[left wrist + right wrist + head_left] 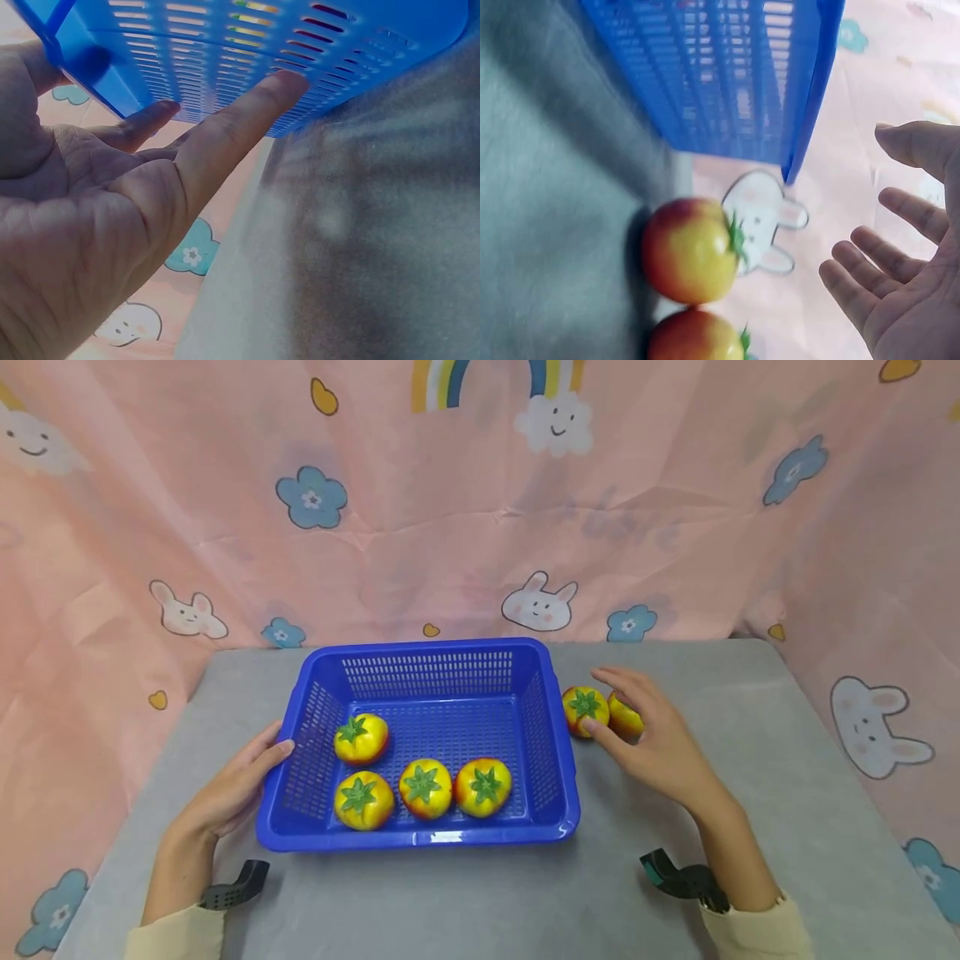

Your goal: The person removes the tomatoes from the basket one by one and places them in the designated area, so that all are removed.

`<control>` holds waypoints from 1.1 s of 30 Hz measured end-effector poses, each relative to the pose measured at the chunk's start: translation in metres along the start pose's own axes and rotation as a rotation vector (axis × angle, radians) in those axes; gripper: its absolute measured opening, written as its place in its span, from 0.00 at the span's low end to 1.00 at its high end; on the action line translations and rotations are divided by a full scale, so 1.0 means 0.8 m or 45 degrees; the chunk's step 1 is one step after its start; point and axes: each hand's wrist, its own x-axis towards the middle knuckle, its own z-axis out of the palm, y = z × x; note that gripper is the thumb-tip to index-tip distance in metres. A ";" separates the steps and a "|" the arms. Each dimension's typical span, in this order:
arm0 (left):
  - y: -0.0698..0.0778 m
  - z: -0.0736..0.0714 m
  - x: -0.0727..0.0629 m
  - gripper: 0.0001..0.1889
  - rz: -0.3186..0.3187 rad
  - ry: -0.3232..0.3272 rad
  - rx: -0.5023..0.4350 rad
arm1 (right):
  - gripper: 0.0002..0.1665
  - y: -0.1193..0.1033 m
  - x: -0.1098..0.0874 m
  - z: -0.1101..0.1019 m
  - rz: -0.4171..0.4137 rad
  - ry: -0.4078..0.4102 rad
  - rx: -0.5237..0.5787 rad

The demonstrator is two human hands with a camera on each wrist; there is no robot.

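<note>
A blue plastic basket [420, 837] stands on the table with several yellow-and-red toy tomatoes inside, one of them [362, 739] at the left and the others along its near side. My left hand [232, 789] holds the basket's left rim, thumb over the edge and fingers against the outer wall, as the left wrist view shows. To the right of the basket sit two more tomatoes side by side, the nearer-to-basket one [585, 711] and another [625, 717] partly hidden behind my right hand [660, 743]. That hand hovers over them with fingers spread and holds nothing.
A grey table [465, 902] carries everything. Behind and at both sides hangs a pink cloth [420, 527] printed with rabbits, flowers and clouds. Each wrist wears a black strap-mounted device, such as the right one [682, 881].
</note>
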 end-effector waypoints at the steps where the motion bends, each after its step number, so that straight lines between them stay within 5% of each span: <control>1: 0.000 0.000 0.000 0.37 -0.006 0.003 0.003 | 0.36 -0.003 0.001 0.000 -0.007 -0.011 0.004; 13: 0.017 -0.003 0.011 0.36 0.024 -0.012 0.026 | 0.37 -0.042 0.020 -0.003 -0.044 -0.216 0.036; 33: 0.000 -0.003 -0.001 0.35 0.042 -0.017 -0.040 | 0.33 -0.102 0.059 0.035 -0.344 -0.846 -0.252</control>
